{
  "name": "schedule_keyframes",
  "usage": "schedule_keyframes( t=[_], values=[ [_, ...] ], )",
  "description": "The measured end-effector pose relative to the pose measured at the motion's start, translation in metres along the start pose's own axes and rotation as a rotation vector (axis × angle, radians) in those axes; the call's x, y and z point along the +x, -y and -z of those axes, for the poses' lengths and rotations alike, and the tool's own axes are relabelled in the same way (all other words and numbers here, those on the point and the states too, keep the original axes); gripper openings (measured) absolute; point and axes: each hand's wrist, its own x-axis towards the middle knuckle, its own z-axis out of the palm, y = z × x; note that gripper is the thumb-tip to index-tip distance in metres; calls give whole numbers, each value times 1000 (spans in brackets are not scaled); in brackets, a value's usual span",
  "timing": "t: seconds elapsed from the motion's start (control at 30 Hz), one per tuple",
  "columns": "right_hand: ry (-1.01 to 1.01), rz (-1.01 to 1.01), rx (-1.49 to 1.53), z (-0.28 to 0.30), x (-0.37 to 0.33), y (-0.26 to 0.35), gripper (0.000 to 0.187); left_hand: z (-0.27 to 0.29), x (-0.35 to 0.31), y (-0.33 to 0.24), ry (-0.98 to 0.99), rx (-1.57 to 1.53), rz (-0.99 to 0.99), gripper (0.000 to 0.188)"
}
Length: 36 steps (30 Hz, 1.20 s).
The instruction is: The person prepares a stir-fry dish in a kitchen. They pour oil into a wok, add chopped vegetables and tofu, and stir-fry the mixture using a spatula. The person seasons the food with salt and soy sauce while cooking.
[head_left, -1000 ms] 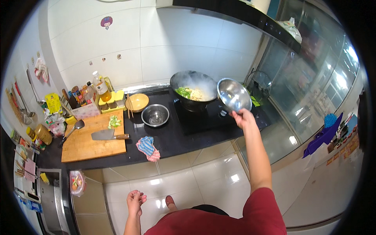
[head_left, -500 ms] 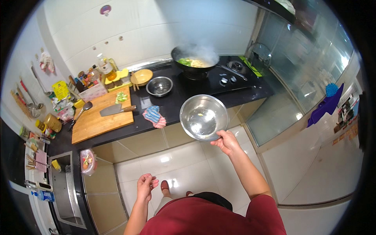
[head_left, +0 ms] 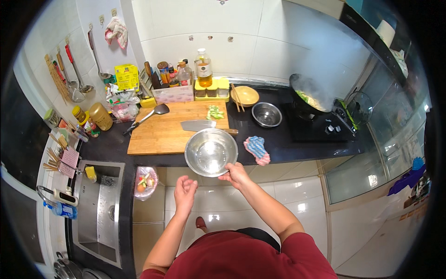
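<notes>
Sole view: head, left of two fisheyes, upright, looking down and forward from above the wearer's torso [head_left: 237, 258]. Cutting board [head_left: 160, 132] at middle range, left of frame centre; field reaches the sink [head_left: 95, 204] to the board's lower left and the wok [head_left: 299, 108] to its right. Edges bow near rim.

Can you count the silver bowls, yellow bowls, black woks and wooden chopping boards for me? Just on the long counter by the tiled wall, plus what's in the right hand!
Round silver metal bowls: 2 (the bigger bowl in the right hand, the smaller bowl on the counter)
Round yellow bowl: 1
Deep black wok: 1
Rectangular light-wood chopping board: 1
Total: 5
</notes>
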Motion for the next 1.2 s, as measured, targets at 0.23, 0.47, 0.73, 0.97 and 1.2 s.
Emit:
schedule_keyframes(
  t=[0.23, 0.47, 0.73, 0.97, 1.2],
  values=[
    [-60, -109, -52, -61, 108, -43, 36, 45, 98, -7, -175, 505, -383, 36],
    [-47, -182, -126, -97, 198, -53, 39, 71, 170, 12, -220, 635, -395, 33],
    [-118, -151, -649, -110, 239, -11, 37, 101, 230, 4, -403, 742, -281, 31],
    [-122, 481, -1093, -100, 238, 7, 35, 82, 294, 11, -71, 1059, -446, 22],
    [24, 725, -1132, -183, 244, 35, 29, 44, 369, 69, 351, 1342, -423, 17]
  ],
)
